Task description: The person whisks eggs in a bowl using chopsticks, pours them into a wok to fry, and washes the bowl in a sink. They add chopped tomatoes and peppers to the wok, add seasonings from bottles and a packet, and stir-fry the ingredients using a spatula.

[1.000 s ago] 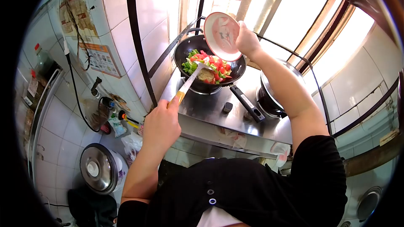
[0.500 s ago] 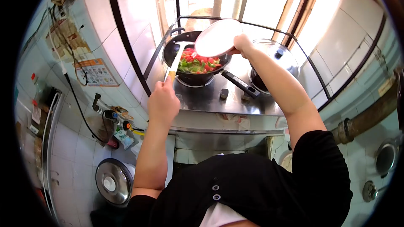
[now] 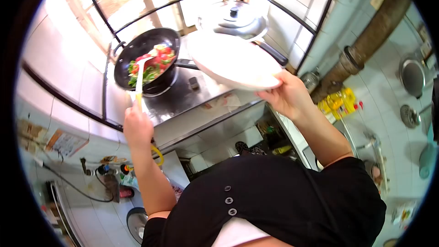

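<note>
My left hand (image 3: 138, 127) is closed round the handle of a white spatula (image 3: 140, 78), whose head rests among chopped red and green vegetables (image 3: 153, 65). They lie in a black wok (image 3: 156, 38) on the left burner of the stove. In my right hand (image 3: 288, 95) is a large white plate (image 3: 235, 61), gripped at its near right rim, tilted and held right of the wok. The plate's visible face looks bare. It hides most of the wok's handle and part of the stove.
A lidded pan (image 3: 233, 20) stands on the stove's right side, its black handle pointing right. A black metal frame (image 3: 171, 3) runs round the stove. A brown pipe (image 3: 366, 41) and a yellow bottle (image 3: 340, 103) are at the right. A steel lid (image 3: 136, 225) shows at lower left.
The plate has moved from over the wok to its right, with my right hand. The view has turned right, so the wok sits further left. The spatula is still in my left hand.
</note>
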Action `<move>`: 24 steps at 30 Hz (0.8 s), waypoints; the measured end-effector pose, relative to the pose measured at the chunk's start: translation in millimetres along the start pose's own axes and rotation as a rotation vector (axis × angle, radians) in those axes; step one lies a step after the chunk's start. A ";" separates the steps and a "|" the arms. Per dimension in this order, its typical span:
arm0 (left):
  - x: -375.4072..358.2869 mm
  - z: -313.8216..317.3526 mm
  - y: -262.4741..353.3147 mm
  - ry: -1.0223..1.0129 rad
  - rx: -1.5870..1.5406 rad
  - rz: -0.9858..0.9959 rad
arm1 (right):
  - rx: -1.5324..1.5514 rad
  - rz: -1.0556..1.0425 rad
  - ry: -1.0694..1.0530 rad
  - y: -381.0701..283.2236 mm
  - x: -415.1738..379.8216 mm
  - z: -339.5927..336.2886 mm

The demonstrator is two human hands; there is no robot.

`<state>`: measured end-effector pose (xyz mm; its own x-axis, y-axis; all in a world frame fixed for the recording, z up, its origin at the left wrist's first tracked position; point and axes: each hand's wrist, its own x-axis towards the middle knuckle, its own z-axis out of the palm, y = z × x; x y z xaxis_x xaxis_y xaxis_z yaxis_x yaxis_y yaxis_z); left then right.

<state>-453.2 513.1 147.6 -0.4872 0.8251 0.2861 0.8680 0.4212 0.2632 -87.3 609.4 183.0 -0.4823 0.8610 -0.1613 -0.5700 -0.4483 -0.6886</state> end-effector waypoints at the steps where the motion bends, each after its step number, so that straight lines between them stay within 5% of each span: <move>1: 1.0 -0.8 3.0 -0.010 0.013 -0.004 | -0.012 -0.016 0.042 -2.2 -24.7 -4.0; 8: 9.4 11.5 2.5 -0.020 0.080 0.042 | -0.072 0.064 0.386 34.9 -74.1 -67.9; 16: 10.5 13.3 23.1 -0.058 0.154 0.035 | -0.129 -0.285 0.491 75.5 37.1 -176.8; 24: 11.5 20.5 36.2 -0.055 0.224 0.058 | 0.043 -0.403 0.576 56.5 114.6 -223.5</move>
<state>-425.4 545.5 141.5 -0.4348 0.8671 0.2430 0.8973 0.4401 0.0353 -26.1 736.4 -32.3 0.1941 0.9469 -0.2563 -0.6621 -0.0664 -0.7465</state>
